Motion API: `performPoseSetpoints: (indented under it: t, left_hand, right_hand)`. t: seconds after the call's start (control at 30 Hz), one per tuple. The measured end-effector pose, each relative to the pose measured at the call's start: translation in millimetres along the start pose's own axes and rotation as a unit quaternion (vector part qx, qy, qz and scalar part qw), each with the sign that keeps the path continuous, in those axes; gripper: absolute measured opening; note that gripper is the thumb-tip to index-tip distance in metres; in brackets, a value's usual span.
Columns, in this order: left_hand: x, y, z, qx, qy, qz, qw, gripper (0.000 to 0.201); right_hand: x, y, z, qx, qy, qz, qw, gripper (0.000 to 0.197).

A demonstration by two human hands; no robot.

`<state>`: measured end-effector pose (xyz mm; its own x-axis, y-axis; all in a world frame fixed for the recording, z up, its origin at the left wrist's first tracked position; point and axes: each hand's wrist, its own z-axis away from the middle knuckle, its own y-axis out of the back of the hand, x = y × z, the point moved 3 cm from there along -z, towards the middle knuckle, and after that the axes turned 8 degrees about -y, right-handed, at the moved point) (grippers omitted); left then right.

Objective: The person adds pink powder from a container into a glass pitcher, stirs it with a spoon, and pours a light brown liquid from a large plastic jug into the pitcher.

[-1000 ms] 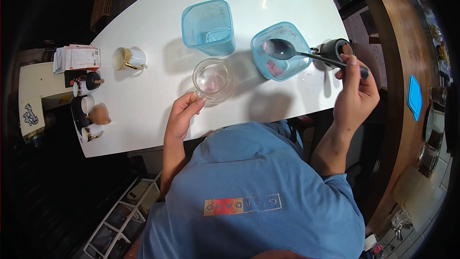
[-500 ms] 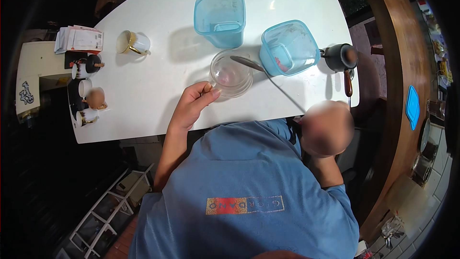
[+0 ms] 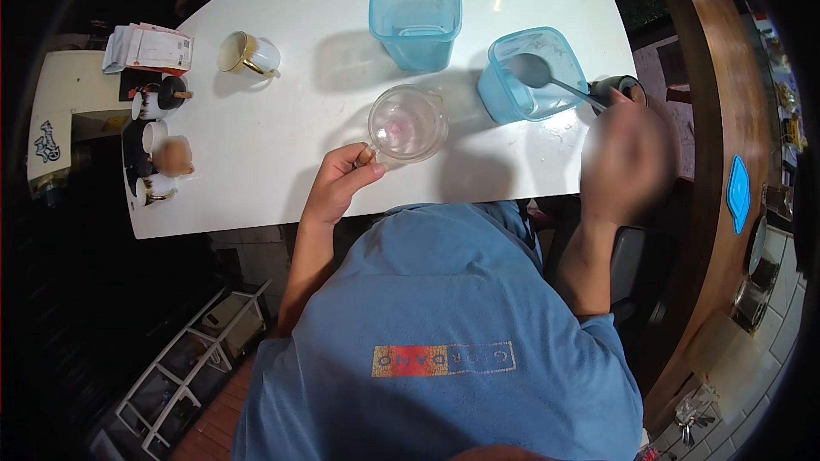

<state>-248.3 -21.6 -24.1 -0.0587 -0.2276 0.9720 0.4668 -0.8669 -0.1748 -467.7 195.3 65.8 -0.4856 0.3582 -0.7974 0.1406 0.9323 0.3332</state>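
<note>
My left hand pinches the handle of a clear glass cup on the white table, with a little pinkish something at its bottom. Blurred at the right, my right hand grips the handle of a long metal spoon. The spoon's bowl is over the opening of a translucent blue plastic container, which stands to the right of the cup. A second, taller blue container stands farther back, left of the first. What the spoon carries, if anything, cannot be made out.
A white and gold mug stands at the table's left, near stacked papers. Several more mugs line the left edge. A dark pot sits behind my right hand. A blue lid lies on the wooden counter.
My right hand has moved up and right, carrying the spoon from above the glass cup to over the right-hand blue container. My left hand still holds the cup's handle.
</note>
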Motion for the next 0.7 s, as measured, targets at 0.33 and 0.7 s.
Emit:
performPoseSetpoints:
  t: [0.33, 0.7]
  left_hand:
    - [-10.6, 1.9, 6.9, -0.004, 0.004, -0.006, 1.0, 0.015]
    - [-16.7, 1.5, 8.1, 0.006, -0.012, 0.028, 1.0, 0.026]
  right_hand:
    - [5.3, -29.0, -5.6, -0.091, 0.029, 0.138, 0.986, 0.025]
    - [93.9, 57.2, -25.4, 0.065, -0.057, 0.271, 0.959, 0.041]
